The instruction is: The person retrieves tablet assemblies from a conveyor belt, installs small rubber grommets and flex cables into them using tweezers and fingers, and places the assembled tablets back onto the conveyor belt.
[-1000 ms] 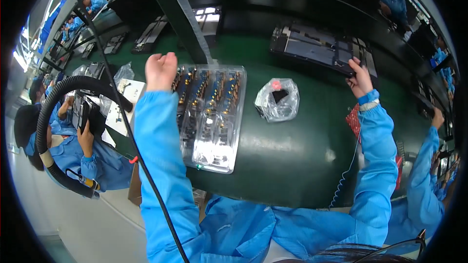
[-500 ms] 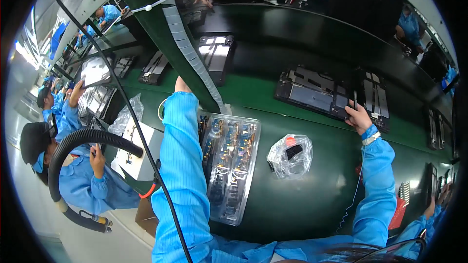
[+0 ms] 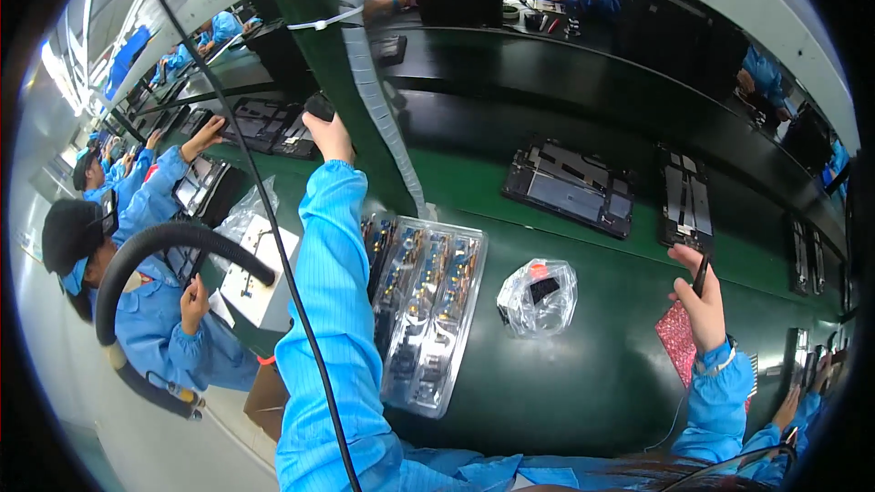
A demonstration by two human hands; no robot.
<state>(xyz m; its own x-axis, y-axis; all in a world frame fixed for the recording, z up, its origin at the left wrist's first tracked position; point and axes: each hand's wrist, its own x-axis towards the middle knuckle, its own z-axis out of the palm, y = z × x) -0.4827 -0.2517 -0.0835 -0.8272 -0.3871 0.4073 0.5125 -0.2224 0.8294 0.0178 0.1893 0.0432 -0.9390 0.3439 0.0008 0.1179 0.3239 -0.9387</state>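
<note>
My left hand (image 3: pixel 330 137) reaches far forward beside the green post, its fingers closed around a small dark thing (image 3: pixel 319 107) that I cannot make out. Just left of it lies an opened tablet (image 3: pixel 293 138), partly hidden. On the right, my right hand (image 3: pixel 700 305) is raised over the bench with a slim black pen-shaped tool (image 3: pixel 701 275) between thumb and fingers. Beyond that hand lies a narrow opened tablet body (image 3: pixel 685 196). A wider opened tablet (image 3: pixel 574 187), grey and black inside, lies to its left, apart from both hands.
A clear plastic tray (image 3: pixel 433 310) of small circuit boards lies by my left forearm. Right of it sits a crumpled clear bag (image 3: pixel 540 299). Pink bubble wrap (image 3: pixel 676 342) lies beside my right hand. A green post (image 3: pixel 333 73) and a black hose (image 3: pixel 182 237) stand left, near a co-worker (image 3: pixel 150 310).
My right hand has left the wider tablet and drawn back toward me, keeping the black tool. My left hand has come out from behind the post. The shiny tablet beside the post no longer shows there.
</note>
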